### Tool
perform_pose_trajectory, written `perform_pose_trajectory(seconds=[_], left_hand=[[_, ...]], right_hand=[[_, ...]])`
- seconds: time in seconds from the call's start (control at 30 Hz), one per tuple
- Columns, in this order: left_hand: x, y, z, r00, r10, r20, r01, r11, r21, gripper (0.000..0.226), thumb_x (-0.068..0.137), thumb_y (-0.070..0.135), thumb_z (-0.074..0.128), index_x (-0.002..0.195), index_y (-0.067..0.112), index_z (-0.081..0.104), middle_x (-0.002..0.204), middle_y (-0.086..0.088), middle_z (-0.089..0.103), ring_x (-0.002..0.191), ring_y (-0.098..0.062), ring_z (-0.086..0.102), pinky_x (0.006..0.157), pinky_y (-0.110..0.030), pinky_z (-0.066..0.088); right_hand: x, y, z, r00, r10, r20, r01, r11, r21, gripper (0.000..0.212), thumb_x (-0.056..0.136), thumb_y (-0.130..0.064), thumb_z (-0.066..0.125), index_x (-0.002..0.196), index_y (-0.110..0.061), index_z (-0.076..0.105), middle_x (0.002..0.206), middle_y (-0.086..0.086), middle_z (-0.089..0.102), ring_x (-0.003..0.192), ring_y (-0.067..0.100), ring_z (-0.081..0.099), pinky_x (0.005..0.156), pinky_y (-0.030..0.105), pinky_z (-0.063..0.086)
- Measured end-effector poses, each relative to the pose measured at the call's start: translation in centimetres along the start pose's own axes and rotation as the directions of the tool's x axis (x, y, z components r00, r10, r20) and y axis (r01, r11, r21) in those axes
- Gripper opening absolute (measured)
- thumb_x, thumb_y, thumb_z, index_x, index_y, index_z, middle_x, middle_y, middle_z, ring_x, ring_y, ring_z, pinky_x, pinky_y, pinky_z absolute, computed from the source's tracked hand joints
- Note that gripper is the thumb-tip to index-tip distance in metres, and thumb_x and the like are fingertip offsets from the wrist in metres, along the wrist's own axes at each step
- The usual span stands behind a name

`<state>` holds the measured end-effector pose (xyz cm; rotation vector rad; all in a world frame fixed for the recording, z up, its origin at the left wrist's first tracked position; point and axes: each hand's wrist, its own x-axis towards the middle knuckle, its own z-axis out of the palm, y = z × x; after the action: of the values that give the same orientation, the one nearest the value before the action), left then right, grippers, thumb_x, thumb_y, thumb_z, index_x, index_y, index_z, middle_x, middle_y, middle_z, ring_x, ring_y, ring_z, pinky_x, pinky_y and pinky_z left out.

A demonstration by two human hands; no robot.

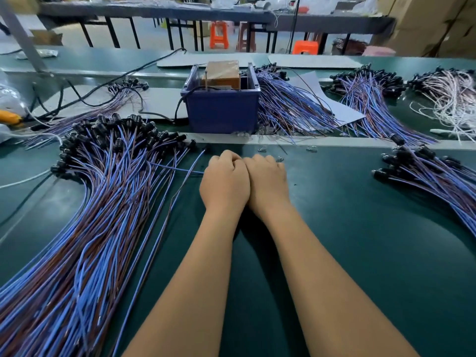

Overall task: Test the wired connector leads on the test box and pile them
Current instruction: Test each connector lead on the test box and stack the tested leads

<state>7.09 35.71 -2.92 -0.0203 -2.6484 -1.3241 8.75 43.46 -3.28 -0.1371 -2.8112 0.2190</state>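
We see left hand (224, 182) and right hand (268, 182) touching at centre, fingers curled; grip contents hidden, maybe lead (177, 169) running toward 9 o'clock. Test box (222, 99) at 12. Big lead pile (103, 191) at 9, smaller pile (435, 173) at 3; we judge work midway.

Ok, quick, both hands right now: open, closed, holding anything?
Left hand: fingers curled, a lead seems to run into it; hold unclear.
Right hand: curled; contents hidden.

Orange stools (219, 34) stand beyond the far workbench (154, 9), cardboard boxes (432, 24) stacked at right
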Motion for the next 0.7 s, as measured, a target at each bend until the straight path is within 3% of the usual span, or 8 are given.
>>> perform_pose_trajectory(seconds=[0.2, 0.3, 0.4, 0.53, 0.7], left_hand=[[-0.4, -0.3, -0.2, 0.993, 0.069, -0.099, -0.072, 0.997, -0.026, 0.019, 0.093, 0.014, 0.046, 0.099, 0.019, 0.064, 0.109, 0.001, 0.046, 0.101, -0.024, 0.051, 0.073, -0.032, 0.036], [-0.2, -1.0, -0.7, 0.982, 0.110, -0.153, -0.069, 0.966, 0.248, 0.025, 0.089, 0.015, 0.051, 0.111, 0.020, 0.061, 0.130, -0.007, 0.042, 0.120, -0.029, 0.035, 0.089, -0.033, 0.028], [0.1, -1.7, -1.6, 0.992, 0.023, -0.124, 0.027, 0.921, 0.389, 0.033, 0.090, 0.017, 0.052, 0.122, 0.025, 0.052, 0.147, -0.009, 0.032, 0.132, -0.032, 0.023, 0.101, -0.044, 0.022], [0.7, -2.4, -2.3, 0.993, -0.054, -0.105, 0.093, 0.909, 0.407, 0.043, 0.089, 0.005, 0.046, 0.128, 0.023, 0.046, 0.137, -0.010, 0.045, 0.126, -0.032, 0.032, 0.099, -0.045, 0.027], [1.1, -2.6, -2.4, 0.992, -0.072, -0.102, 0.112, 0.869, 0.481, 0.039, 0.092, 0.007, 0.044, 0.128, 0.018, 0.054, 0.134, -0.014, 0.050, 0.124, -0.035, 0.037, 0.099, -0.043, 0.030]], right_hand=[[-0.1, -0.4, 0.3, 0.999, 0.050, -0.018, -0.051, 0.996, -0.073, 0.020, 0.097, -0.017, 0.038, 0.111, -0.015, 0.052, 0.118, 0.006, 0.055, 0.110, 0.029, 0.048, 0.088, 0.038, 0.033], [-0.3, -0.6, 0.3, 0.995, 0.080, -0.051, -0.083, 0.995, -0.061, 0.019, 0.098, -0.019, 0.039, 0.111, -0.014, 0.052, 0.117, 0.007, 0.055, 0.110, 0.029, 0.048, 0.088, 0.038, 0.031], [-0.4, -0.5, 0.3, 0.995, 0.069, -0.074, -0.072, 0.996, -0.048, 0.014, 0.098, -0.019, 0.047, 0.109, -0.016, 0.054, 0.114, 0.005, 0.056, 0.107, 0.027, 0.048, 0.085, 0.037, 0.030], [-0.7, 0.1, 0.1, 0.996, 0.054, -0.077, -0.050, 0.997, 0.052, 0.016, 0.098, -0.023, 0.047, 0.104, -0.018, 0.060, 0.108, 0.002, 0.058, 0.103, 0.026, 0.048, 0.087, 0.035, 0.030], [-1.0, 0.0, -0.4, 0.989, 0.027, -0.146, 0.006, 0.974, 0.225, 0.015, 0.093, -0.020, 0.050, 0.098, -0.016, 0.064, 0.098, 0.002, 0.059, 0.094, 0.024, 0.047, 0.083, 0.032, 0.033]])
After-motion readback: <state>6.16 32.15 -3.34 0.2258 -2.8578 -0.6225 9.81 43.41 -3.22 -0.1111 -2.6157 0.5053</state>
